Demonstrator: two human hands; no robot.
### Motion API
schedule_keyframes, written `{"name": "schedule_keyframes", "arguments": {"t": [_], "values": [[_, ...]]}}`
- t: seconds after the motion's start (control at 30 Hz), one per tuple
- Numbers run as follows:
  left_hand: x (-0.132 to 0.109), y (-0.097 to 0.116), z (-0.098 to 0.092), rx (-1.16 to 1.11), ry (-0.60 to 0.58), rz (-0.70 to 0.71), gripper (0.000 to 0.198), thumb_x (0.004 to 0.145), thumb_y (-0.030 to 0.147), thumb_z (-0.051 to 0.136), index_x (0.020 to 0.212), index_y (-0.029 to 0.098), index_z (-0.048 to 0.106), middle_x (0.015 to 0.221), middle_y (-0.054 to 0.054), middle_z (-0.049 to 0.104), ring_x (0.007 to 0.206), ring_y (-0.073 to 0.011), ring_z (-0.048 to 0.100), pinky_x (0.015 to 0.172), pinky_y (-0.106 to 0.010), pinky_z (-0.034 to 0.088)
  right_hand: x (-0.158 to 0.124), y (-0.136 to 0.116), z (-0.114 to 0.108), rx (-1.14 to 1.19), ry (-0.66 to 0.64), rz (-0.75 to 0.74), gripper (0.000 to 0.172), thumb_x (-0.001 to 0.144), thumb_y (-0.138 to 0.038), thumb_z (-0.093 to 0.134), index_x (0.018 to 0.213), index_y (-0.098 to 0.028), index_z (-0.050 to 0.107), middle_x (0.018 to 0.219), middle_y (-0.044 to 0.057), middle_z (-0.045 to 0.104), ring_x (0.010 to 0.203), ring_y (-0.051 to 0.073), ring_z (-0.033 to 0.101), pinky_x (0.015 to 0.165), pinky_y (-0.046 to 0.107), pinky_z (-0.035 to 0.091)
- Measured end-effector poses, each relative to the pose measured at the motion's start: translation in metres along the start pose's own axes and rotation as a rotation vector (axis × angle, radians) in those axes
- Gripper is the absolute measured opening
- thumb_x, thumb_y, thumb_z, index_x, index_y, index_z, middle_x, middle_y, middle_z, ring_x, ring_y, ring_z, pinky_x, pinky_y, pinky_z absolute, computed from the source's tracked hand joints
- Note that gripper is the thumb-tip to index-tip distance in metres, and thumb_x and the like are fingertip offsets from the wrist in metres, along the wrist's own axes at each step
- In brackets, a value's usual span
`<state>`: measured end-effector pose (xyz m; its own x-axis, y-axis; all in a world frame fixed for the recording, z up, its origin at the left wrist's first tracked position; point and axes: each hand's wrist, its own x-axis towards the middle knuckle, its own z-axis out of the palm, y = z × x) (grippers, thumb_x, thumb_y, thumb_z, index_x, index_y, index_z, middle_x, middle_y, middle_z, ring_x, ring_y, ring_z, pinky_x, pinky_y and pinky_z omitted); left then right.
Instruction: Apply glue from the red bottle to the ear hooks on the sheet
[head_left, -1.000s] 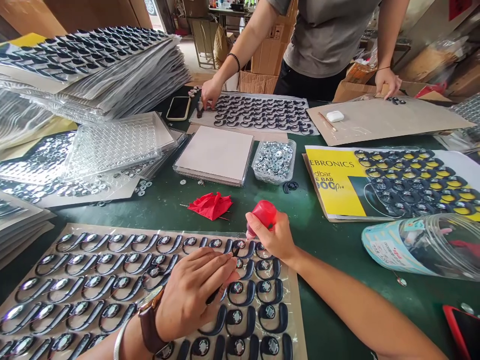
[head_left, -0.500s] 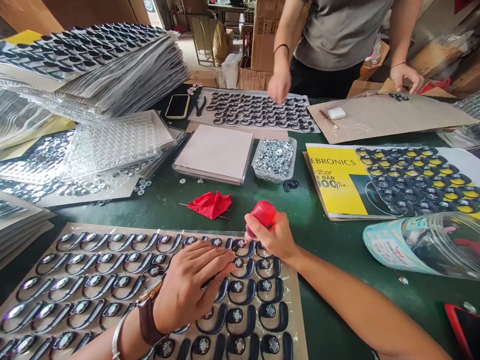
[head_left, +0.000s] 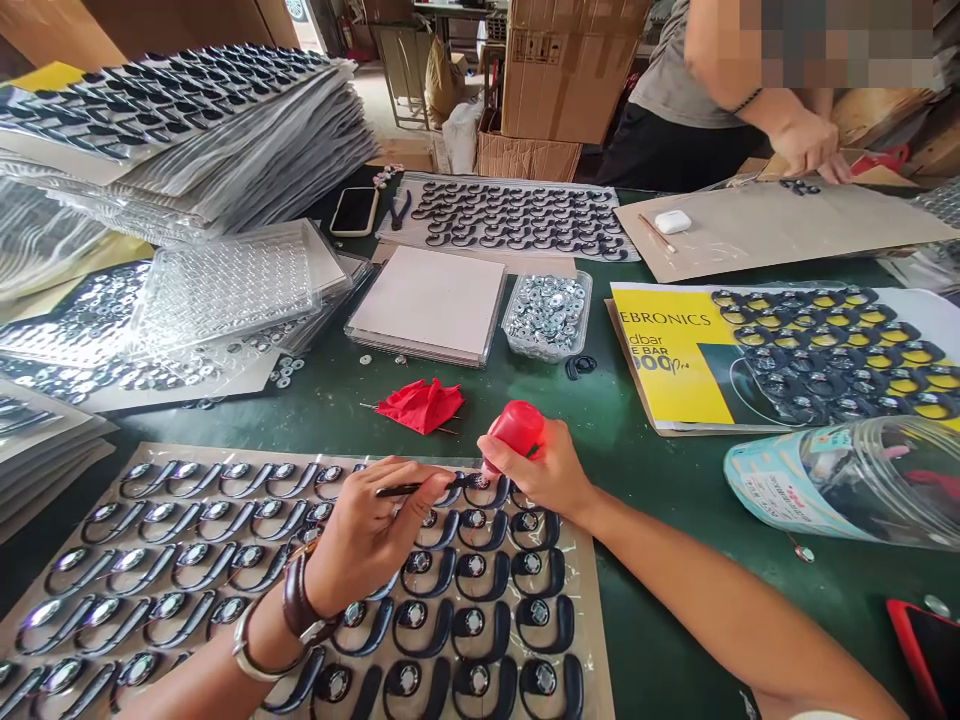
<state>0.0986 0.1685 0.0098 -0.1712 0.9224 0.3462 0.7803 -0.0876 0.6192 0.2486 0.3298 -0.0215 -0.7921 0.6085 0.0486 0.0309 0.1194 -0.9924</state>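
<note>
A sheet (head_left: pixel 592 600) covered with rows of black hook-shaped parts (head_left: pixel 480 575), each with a round silver disc, lies in front of me. My left hand (head_left: pixel 379 530) pinches a thin black tool (head_left: pixel 401 489), whose end reaches a part in the top row. In my right hand (head_left: pixel 551 465) is a red bottle (head_left: pixel 517 428), tipped downward with its nozzle at that same part. Just behind the sheet lies a crumpled red cloth (head_left: pixel 420 405).
Behind are a tub of metal discs (head_left: pixel 546 315), boards (head_left: pixel 431 305) and a phone (head_left: pixel 354 212). Stacked sheets (head_left: pixel 285 150) rise at left. A clear jar (head_left: pixel 840 485) lies at right, near a yellow printed sheet (head_left: pixel 667 360). Across the table, a person's hands (head_left: pixel 810 145) work over cardboard.
My left hand has shifted slightly left and turned, showing the black tool. The bottle has moved slightly left. Across the table, the other person has leaned right, bringing both hands together.
</note>
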Motion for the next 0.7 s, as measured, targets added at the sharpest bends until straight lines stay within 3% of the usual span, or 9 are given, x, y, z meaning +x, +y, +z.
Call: {"name": "schedule_keyframes", "arguments": {"t": [0.13, 0.27, 0.43, 0.6, 0.7], "values": [[-0.005, 0.012, 0.007, 0.008, 0.016, 0.167, 0.017, 0.093, 0.012, 0.052, 0.103, 0.017, 0.065, 0.092, -0.003, 0.075, 0.077, -0.0131, 0.07, 0.074, -0.026, 0.054, -0.002, -0.013, -0.023, 0.091, 0.004, 0.076, 0.031, 0.086, -0.047, 0.068, 0.075, -0.019, 0.062, 0.06, 0.0, 0.066, 0.055, 0.015, 0.065, 0.054, 0.024, 0.053], [-0.003, 0.025, 0.023, 0.138, -0.051, 0.456, 0.021, 0.097, 0.016, 0.048, 0.11, 0.009, 0.063, 0.098, -0.009, 0.075, 0.087, -0.0178, 0.072, 0.079, -0.032, 0.057, -0.018, -0.002, -0.043, 0.002, 0.118, -0.013, 0.023, 0.085, -0.04, 0.071, 0.079, -0.019, 0.064, 0.061, 0.001, 0.066, 0.057, 0.017, 0.066, 0.06, 0.03, 0.057], [0.007, 0.028, 0.037, 0.203, -0.103, 0.515, 0.021, 0.097, 0.016, 0.047, 0.109, 0.009, 0.064, 0.1, -0.008, 0.075, 0.089, -0.0185, 0.072, 0.079, -0.033, 0.058, -0.032, 0.02, -0.043, 0.123, 0.22, -0.088, 0.021, 0.086, -0.039, 0.069, 0.088, -0.019, 0.063, 0.06, 0.001, 0.066, 0.055, 0.019, 0.068, 0.056, 0.032, 0.058], [0.004, 0.031, 0.043, 0.318, -0.093, 0.567, 0.025, 0.099, 0.017, 0.044, 0.106, 0.008, 0.066, 0.099, -0.01, 0.075, 0.091, -0.0196, 0.071, 0.082, -0.034, 0.057, -0.031, 0.024, -0.04, 0.117, 0.147, -0.053, 0.018, 0.088, -0.036, 0.068, 0.086, -0.02, 0.063, 0.062, 0.001, 0.066, 0.058, 0.019, 0.069, 0.058, 0.029, 0.057], [-0.003, 0.039, 0.052, 0.467, -0.044, 0.67, 0.022, 0.095, 0.02, 0.054, 0.103, 0.004, 0.067, 0.096, -0.013, 0.074, 0.093, -0.0236, 0.071, 0.085, -0.036, 0.055, -0.032, 0.024, -0.041, 0.11, 0.11, -0.04, 0.02, 0.089, -0.038, 0.066, 0.082, -0.02, 0.062, 0.062, 0.001, 0.066, 0.058, 0.018, 0.068, 0.061, 0.03, 0.057]]}}
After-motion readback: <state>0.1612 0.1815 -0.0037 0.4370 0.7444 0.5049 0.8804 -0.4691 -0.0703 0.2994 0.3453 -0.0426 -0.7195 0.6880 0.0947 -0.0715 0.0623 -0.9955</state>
